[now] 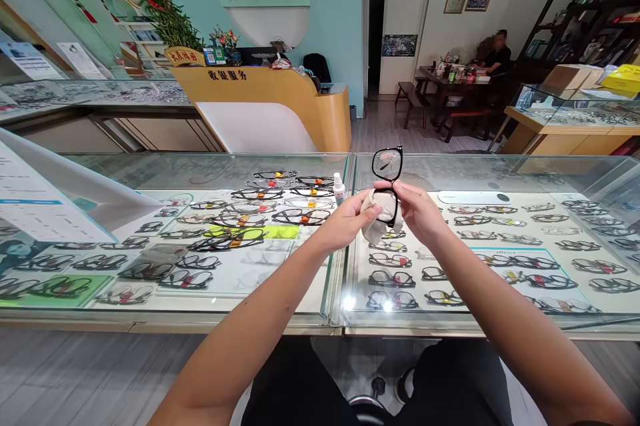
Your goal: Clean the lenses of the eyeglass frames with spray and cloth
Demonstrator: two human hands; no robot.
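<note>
As hands hold them, glasses stand on end.

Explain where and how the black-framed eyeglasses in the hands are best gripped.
Pinch the eyeglasses at the bridge, coming from the person's right: they are held on end, the left hand holds a cloth against the lower lens, and the bare upper lens would probably stay unsmudged.
</note>
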